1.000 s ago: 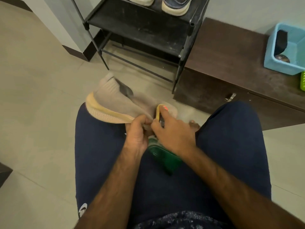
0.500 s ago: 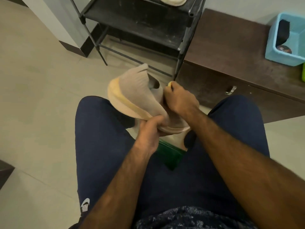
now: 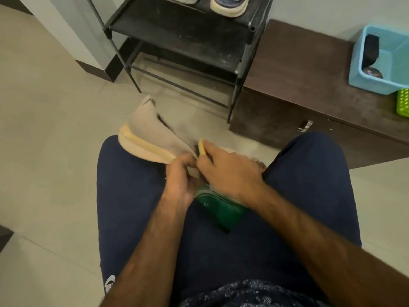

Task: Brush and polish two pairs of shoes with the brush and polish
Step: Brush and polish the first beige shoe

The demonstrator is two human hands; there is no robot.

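A beige knit shoe (image 3: 150, 134) with a pale yellow sole lies across my left knee, heel pointing up and away. My left hand (image 3: 179, 180) grips its toe end by the sole. My right hand (image 3: 228, 169) holds a small yellow brush (image 3: 201, 147) pressed against the shoe's upper near the toe. A green container (image 3: 221, 209) sits between my thighs, partly under both hands. Another pair of shoes (image 3: 228, 5) stands on the black rack's upper shelf, cut off by the frame's top.
The black metal shoe rack (image 3: 181, 36) stands straight ahead. A dark brown low cabinet (image 3: 309, 85) is at the right, bearing a light blue basket (image 3: 380, 63) with dark items inside and a green basket (image 3: 402, 103). Beige tiled floor lies to the left.
The shoe, lifted and tilted half a second ago, has come back down onto my left knee. My right hand with the brush has moved from the shoe's opening back to the toe.
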